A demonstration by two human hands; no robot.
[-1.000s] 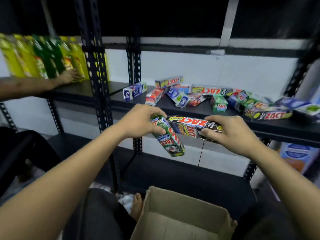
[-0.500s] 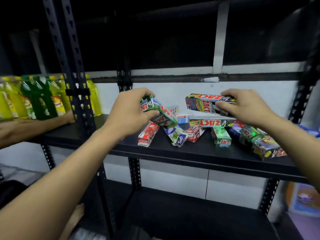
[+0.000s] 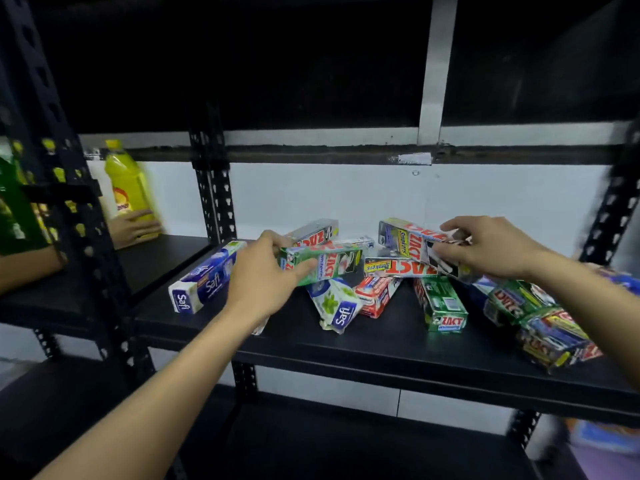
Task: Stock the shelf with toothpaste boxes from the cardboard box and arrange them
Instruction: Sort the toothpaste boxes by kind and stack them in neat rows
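Quick update from the stocking job: a second ago both my hands were down low over the cardboard box with fresh stock in them, and now that box is out of view because I'm reaching up over the shelf (image 3: pixel 346 344) instead. So this load is basically arriving; it's not set down yet, I reckon. My left hand (image 3: pixel 263 275) is gripping the green Zact box (image 3: pixel 325 263), thumb under and fingers curled over its left end. It was tilting steeply half a second ago, and now it's levelling out, long axis running left to right along the shelf, free end pointing right, hovering just over the white Safi box (image 3: pixel 334 304) and the red box (image 3: pixel 375 294). My right hand (image 3: pixel 491 247) is pinching the silver Smokers box (image 3: pixel 415 240) by its right end, long axis also left to right, left end a bit higher and pointing at the back wall, print upside down to me. Below it a yellow Smokers box (image 3: pixel 398 266) is lying flat. Everything here is sitting in a jumble: the blue Safi box (image 3: pixel 204 278) angling toward me at the left, a green box (image 3: pixel 440 303) pointing end-on at me, the right-hand heap (image 3: pixel 540 317) piling up. Arranging is still all ahead, I'd say. Next bay over, someone else's hand (image 3: pixel 133 225) is touching a yellow bottle (image 3: pixel 126 185).
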